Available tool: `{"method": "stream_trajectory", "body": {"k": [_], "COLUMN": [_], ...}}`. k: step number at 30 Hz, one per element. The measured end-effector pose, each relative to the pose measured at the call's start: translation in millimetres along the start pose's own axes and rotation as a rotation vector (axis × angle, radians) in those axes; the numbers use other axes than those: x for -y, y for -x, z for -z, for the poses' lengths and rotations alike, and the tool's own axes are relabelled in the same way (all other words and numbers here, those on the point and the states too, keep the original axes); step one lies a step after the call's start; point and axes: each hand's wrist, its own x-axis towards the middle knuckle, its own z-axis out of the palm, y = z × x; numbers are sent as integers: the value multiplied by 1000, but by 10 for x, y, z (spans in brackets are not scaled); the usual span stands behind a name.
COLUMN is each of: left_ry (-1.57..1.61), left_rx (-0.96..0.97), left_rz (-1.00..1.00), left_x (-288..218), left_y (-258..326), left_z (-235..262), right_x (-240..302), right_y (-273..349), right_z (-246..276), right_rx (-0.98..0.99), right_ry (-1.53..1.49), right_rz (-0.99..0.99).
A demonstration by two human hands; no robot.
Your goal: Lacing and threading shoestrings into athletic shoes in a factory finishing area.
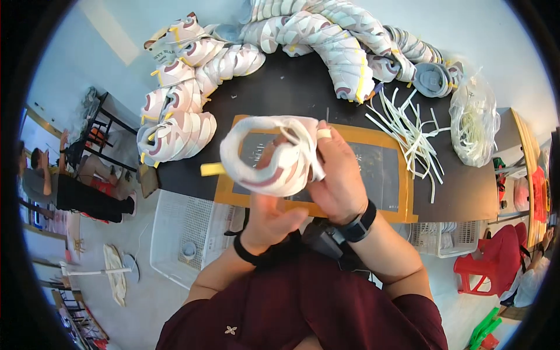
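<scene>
A clear plastic bag (473, 119) of pale strips sits at the dark table's (280, 93) right end.

A dark table (280, 93) carries an orange-framed cutting mat (382, 175) near its front edge. Rows of white shoe uppers (186, 111) are stacked along its left side and far edge. To the right lie loose white strips (408, 131) and a clear bag (473, 119) of more strips.

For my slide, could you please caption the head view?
Both hands, left hand and right hand, hold a white shoe upper above a black worktable.
</scene>
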Motion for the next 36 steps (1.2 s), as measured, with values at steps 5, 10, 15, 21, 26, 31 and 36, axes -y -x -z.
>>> {"method": "stream_trajectory", "body": {"k": [5, 10, 15, 21, 26, 31, 36], "left_ry": [493, 778, 997, 703, 746, 683, 636], "left_rx": [-301, -250, -56, 1, -15, -17, -62], "left_rz": [171, 453, 625, 689, 751, 776, 754], "left_x": [-6, 53, 118, -4, 37, 2, 68], "left_y": [-111, -69, 68, 59, 75, -5, 7], "left_z": [81, 395, 468, 354, 382, 317, 216], "right_x": [100, 391, 630, 524, 483, 461, 351], "right_y": [249, 432, 302, 310, 302, 347, 430], "right_z": [-63, 192, 72, 210, 249, 204, 90], "right_rx": [-82, -86, 432, 489, 542, 496, 476], "right_ry": [597, 992, 1353, 1407, 1437, 1574, 1709], "right_rz": [49, 357, 533, 446, 434, 417, 493]}}
